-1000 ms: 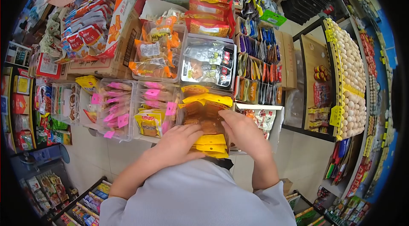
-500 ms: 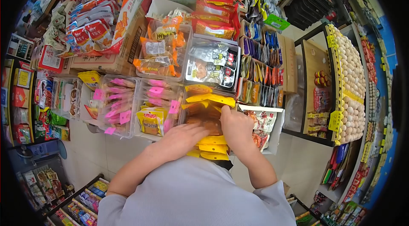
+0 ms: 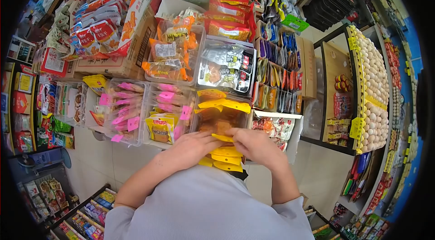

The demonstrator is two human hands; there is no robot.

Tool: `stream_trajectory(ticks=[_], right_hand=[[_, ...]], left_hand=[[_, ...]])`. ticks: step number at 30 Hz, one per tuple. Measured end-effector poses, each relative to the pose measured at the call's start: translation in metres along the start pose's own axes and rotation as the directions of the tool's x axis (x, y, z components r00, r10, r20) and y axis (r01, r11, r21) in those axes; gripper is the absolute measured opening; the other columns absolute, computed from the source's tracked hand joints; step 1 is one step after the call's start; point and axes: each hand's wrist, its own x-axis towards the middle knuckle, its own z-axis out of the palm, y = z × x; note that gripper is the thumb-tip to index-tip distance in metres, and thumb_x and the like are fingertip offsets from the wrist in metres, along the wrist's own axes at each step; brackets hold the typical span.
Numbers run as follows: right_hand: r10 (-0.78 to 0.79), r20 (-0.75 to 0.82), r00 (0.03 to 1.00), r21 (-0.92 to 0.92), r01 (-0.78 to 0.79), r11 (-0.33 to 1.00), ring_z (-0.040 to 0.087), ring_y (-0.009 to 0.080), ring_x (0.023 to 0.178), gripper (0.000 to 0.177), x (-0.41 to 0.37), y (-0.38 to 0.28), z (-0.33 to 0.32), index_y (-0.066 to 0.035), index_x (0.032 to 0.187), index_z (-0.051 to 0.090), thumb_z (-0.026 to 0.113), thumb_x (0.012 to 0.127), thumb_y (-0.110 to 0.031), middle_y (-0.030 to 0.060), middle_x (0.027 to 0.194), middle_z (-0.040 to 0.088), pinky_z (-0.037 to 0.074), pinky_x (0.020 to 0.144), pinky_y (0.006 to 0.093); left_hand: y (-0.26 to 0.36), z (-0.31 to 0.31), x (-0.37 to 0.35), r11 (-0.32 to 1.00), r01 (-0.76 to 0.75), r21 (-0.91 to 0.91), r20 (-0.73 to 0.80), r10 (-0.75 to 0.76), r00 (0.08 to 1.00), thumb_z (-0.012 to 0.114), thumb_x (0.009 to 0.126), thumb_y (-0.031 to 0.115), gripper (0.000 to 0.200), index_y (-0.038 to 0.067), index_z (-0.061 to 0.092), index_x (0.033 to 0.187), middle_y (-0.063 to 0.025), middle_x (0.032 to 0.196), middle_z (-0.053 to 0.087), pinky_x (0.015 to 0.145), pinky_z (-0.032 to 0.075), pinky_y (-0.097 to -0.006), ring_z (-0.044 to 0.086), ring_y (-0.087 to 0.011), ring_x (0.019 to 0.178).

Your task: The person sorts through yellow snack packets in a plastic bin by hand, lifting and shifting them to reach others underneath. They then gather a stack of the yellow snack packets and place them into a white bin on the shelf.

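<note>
Yellow-edged snack packets [image 3: 226, 153] stand in rows in a clear plastic bin in front of my body; brown food shows through their windows. My right hand [image 3: 256, 145] is closed in a pinch on the yellow edge of one packet [image 3: 223, 138] near the bin's front. From the other side, my left hand [image 3: 194, 148] lies over the packets with its fingers stretched out and touching them. Further back in the same bin more yellow packets [image 3: 224, 104] lean together. The lower parts of the front packets are hidden by my hands.
Left of the bin are clear tubs of pink-tagged packets [image 3: 129, 108]. A white box of red and white packets [image 3: 276, 127] sits on the right. Behind stands a tray of black and silver packs [image 3: 225, 65]. Stacked eggs [image 3: 369, 63] are at far right.
My right hand has come down from the back of the bin towards me, now with a packet's yellow edge at its fingers. My left hand has shifted only slightly.
</note>
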Motion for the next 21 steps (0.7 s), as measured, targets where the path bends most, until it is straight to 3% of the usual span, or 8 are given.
stream_trajectory(ticks=[2,5,8,11,14,17,21], right_hand=[[-0.016,0.086,0.996,-0.012,0.017,1.000,0.068,0.0305,0.075,0.019,-0.002,0.008,0.007,-0.006,0.107,0.062,0.064,0.088,-0.005,0.0122,0.090,0.068,0.055,0.069,0.0392],[0.017,0.147,0.989,0.050,-0.024,0.998,0.068,0.0311,0.075,0.013,-0.004,0.003,-0.003,-0.006,0.103,0.062,0.063,0.090,-0.006,0.0119,0.093,0.069,0.056,0.068,0.0385],[0.001,0.128,0.992,0.135,-0.018,0.991,0.068,0.0334,0.077,0.012,-0.004,0.008,-0.003,-0.005,0.102,0.058,0.062,0.092,-0.007,0.0129,0.096,0.071,0.056,0.067,0.0394],[0.143,0.164,0.976,0.076,-0.157,0.985,0.068,0.0379,0.078,0.012,0.000,0.005,-0.003,-0.004,0.102,0.052,0.059,0.094,-0.009,0.0177,0.097,0.071,0.056,0.066,0.0428],[0.221,0.309,0.925,-0.105,-0.198,0.975,0.067,0.0417,0.077,0.012,0.010,0.000,0.000,-0.003,0.102,0.048,0.054,0.095,-0.011,0.0209,0.092,0.070,0.055,0.065,0.0471],[0.212,0.300,0.930,-0.087,-0.194,0.977,0.068,0.0437,0.078,0.012,0.015,-0.004,-0.001,-0.003,0.105,0.049,0.051,0.096,-0.012,0.0220,0.088,0.069,0.054,0.066,0.0499],[0.212,0.284,0.935,-0.094,-0.193,0.977,0.068,0.0432,0.080,0.020,0.015,-0.003,0.001,-0.004,0.112,0.053,0.057,0.096,-0.016,0.0209,0.087,0.069,0.054,0.067,0.0496]], left_hand=[[-0.007,0.005,-0.003,0.998,-0.034,0.049,-0.022,0.035,0.999,0.055,0.090,0.013,0.040,0.010,0.061,0.129,-0.0149,0.121,0.067,0.102,0.050,-0.0407,0.059,-0.0316,0.124],[-0.011,0.011,-0.004,0.995,-0.076,0.063,-0.098,0.082,0.992,0.055,0.090,0.013,0.038,0.009,0.063,0.127,-0.0147,0.122,0.066,0.101,0.050,-0.0415,0.060,-0.0313,0.123],[-0.003,0.002,-0.001,0.999,-0.043,-0.014,-0.078,0.042,0.996,0.055,0.090,0.011,0.037,0.010,0.064,0.126,-0.0146,0.129,0.060,0.101,0.050,-0.0421,0.061,-0.0320,0.121],[0.013,-0.016,0.003,0.979,0.188,-0.077,0.153,-0.174,0.973,0.059,0.085,0.003,0.042,0.010,0.065,0.126,-0.0159,0.144,0.050,0.106,0.047,-0.0421,0.056,-0.0335,0.128],[0.007,-0.003,-0.003,0.998,0.061,0.033,-0.073,-0.059,0.996,0.059,0.086,0.003,0.042,0.011,0.065,0.127,-0.0141,0.146,0.047,0.106,0.046,-0.0416,0.052,-0.0328,0.131],[0.005,-0.002,0.000,0.991,-0.049,0.123,-0.212,0.075,0.974,0.059,0.089,0.011,0.039,0.013,0.064,0.128,-0.0132,0.139,0.051,0.105,0.047,-0.0413,0.051,-0.0300,0.132],[-0.001,0.004,-0.001,0.999,-0.041,0.012,-0.086,0.042,0.995,0.057,0.090,0.010,0.043,0.013,0.061,0.133,-0.0141,0.135,0.055,0.104,0.048,-0.0417,0.054,-0.0315,0.128]])
